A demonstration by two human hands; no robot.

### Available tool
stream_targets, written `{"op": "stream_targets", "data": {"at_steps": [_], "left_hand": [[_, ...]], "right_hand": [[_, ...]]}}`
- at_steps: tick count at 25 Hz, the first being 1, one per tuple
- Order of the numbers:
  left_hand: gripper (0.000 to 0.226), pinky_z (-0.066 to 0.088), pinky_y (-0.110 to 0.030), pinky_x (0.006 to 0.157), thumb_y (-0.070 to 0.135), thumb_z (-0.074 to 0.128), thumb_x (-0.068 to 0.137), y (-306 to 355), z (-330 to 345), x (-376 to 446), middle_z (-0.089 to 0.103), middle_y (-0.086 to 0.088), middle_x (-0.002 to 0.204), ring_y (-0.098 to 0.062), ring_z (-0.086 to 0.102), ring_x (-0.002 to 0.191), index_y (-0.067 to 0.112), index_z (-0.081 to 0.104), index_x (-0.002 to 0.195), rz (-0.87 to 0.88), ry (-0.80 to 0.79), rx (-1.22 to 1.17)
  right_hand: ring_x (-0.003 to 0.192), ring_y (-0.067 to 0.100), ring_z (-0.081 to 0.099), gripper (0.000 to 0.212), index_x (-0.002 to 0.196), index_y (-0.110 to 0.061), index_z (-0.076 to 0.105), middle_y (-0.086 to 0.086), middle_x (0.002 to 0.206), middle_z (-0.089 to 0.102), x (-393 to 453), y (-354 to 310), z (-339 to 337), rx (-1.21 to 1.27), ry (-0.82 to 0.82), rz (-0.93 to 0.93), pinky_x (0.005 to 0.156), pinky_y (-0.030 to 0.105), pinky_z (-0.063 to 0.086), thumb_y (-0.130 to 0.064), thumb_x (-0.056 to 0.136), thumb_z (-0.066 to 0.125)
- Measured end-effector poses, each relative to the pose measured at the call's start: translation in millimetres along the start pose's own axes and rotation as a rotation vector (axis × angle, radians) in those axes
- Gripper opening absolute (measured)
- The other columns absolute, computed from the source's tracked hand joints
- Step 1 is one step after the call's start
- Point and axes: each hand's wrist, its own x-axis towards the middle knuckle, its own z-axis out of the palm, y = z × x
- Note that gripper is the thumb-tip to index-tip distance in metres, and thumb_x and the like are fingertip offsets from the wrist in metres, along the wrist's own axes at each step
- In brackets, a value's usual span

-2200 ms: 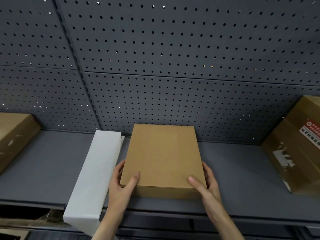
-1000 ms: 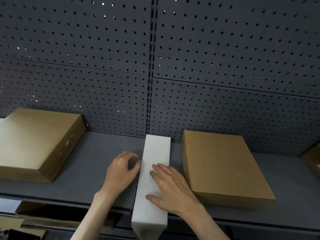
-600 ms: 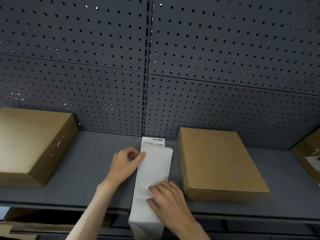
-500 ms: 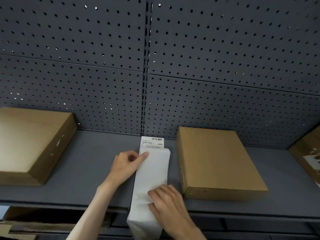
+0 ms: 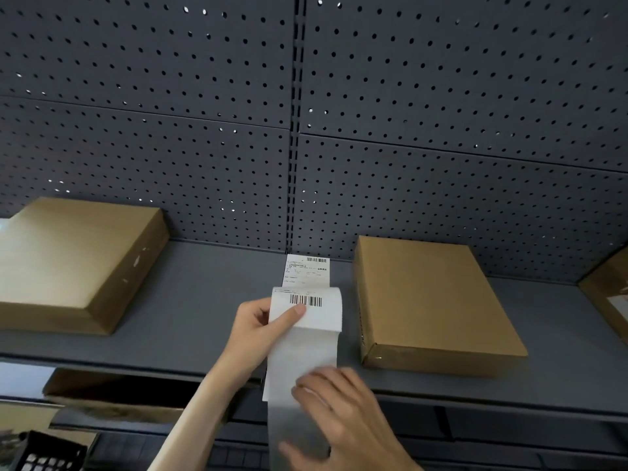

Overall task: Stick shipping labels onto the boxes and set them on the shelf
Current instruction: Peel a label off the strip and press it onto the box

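Observation:
A long white strip of shipping labels (image 5: 304, 355) lies on the grey shelf (image 5: 190, 321) and hangs over its front edge. My left hand (image 5: 263, 329) pinches the strip's folded-back top sheet, where a barcode shows. Beyond the fold another printed label (image 5: 307, 270) lies flat on the shelf. My right hand (image 5: 334, 419) rests on the lower part of the strip; it is blurred. A plain brown cardboard box (image 5: 431, 300) sits just right of the strip, with no label visible on top.
A larger brown box (image 5: 71, 260) lies on the shelf at left, and part of another box (image 5: 608, 294) shows at the right edge. A grey pegboard wall (image 5: 306, 130) backs the shelf. Below left are a cardboard piece (image 5: 112, 389) and a black basket (image 5: 44, 453).
My hands left the brown box and went to the white strip. My left hand has folded its top sheet back toward me, baring printed labels, while my right hand slid down the strip.

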Motion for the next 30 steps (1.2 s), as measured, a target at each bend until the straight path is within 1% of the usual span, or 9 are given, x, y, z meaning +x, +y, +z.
{"op": "stream_targets", "data": {"at_steps": [3,5,7,10,13,16,24,27,30], "left_hand": [[0.013,0.046,-0.016,0.056,0.017,0.071,0.085,11.1,3.1,-17.2,0.076,0.004,0.074,-0.002,0.062,0.064,0.012,0.078,0.076,0.085,-0.015,0.004],[0.017,0.044,-0.016,0.056,0.021,0.068,0.087,16.0,5.1,-27.3,0.070,0.009,0.068,-0.001,0.058,0.062,0.017,0.076,0.072,0.117,-0.046,0.001],[0.023,0.042,-0.018,0.057,0.024,0.069,0.093,16.2,5.6,-35.7,0.065,0.011,0.066,-0.003,0.054,0.062,0.022,0.074,0.071,0.150,-0.070,0.008],[0.020,0.052,-0.024,0.068,0.031,0.072,0.085,11.9,-0.1,-43.4,0.077,-0.003,0.086,-0.013,0.069,0.079,0.014,0.079,0.090,0.113,-0.114,-0.090],[0.020,0.056,-0.033,0.075,0.016,0.082,0.081,7.1,-1.6,-46.4,0.078,-0.015,0.099,-0.024,0.075,0.090,0.011,0.080,0.100,0.051,-0.114,-0.111],[0.026,0.058,-0.036,0.076,0.006,0.079,0.078,4.0,2.7,-45.1,0.078,-0.019,0.101,-0.028,0.075,0.089,0.012,0.078,0.103,0.033,-0.090,-0.139],[0.019,0.058,-0.037,0.072,0.015,0.083,0.076,2.3,14.5,-39.0,0.079,-0.017,0.087,-0.025,0.074,0.080,0.009,0.080,0.094,0.155,-0.052,-0.034],[0.022,0.049,-0.033,0.059,0.021,0.084,0.079,0.4,18.6,-37.1,0.068,-0.017,0.067,-0.018,0.058,0.066,0.002,0.078,0.085,0.221,-0.045,0.012],[0.022,0.050,-0.036,0.064,0.026,0.084,0.077,0.1,18.9,-37.5,0.073,-0.022,0.075,-0.019,0.061,0.070,0.009,0.080,0.089,0.205,-0.088,0.019]], "right_hand": [[0.093,0.026,0.064,0.021,0.101,-0.004,0.074,0.008,0.103,0.069,31.5,5.5,-33.8,0.002,0.255,0.056,0.076,0.037,0.050,-0.022,0.092,0.072],[0.101,0.024,0.064,0.017,0.107,-0.003,0.074,0.007,0.109,0.069,50.2,17.4,-42.3,-0.007,0.272,0.084,0.081,0.038,0.050,-0.014,0.093,0.073],[0.105,0.021,0.063,0.018,0.110,-0.004,0.073,0.005,0.112,0.069,59.5,27.0,-44.2,0.045,0.227,0.081,0.083,0.038,0.050,-0.016,0.095,0.071],[0.101,0.018,0.064,0.016,0.107,-0.005,0.074,0.003,0.108,0.069,58.8,34.5,-42.8,0.142,0.204,0.078,0.081,0.039,0.051,-0.017,0.099,0.068],[0.098,0.017,0.064,0.013,0.105,-0.005,0.074,0.001,0.105,0.068,56.1,40.0,-43.2,0.248,0.184,0.109,0.082,0.039,0.052,-0.015,0.098,0.069],[0.094,0.017,0.064,0.011,0.102,-0.006,0.075,0.000,0.101,0.068,56.6,43.9,-45.7,0.311,0.141,0.115,0.081,0.037,0.052,-0.014,0.098,0.069],[0.092,0.018,0.063,0.014,0.105,-0.003,0.077,0.003,0.097,0.067,61.4,45.8,-58.4,0.415,0.198,0.115,0.080,0.031,0.052,-0.004,0.091,0.075],[0.093,0.014,0.061,0.018,0.109,-0.005,0.077,0.001,0.099,0.066,63.7,43.8,-59.8,0.444,0.104,0.072,0.080,0.030,0.052,-0.010,0.092,0.075],[0.093,0.013,0.062,0.026,0.114,-0.007,0.077,-0.002,0.101,0.065,62.5,51.1,-61.7,0.438,0.053,0.089,0.078,0.033,0.053,-0.019,0.091,0.078]]}}
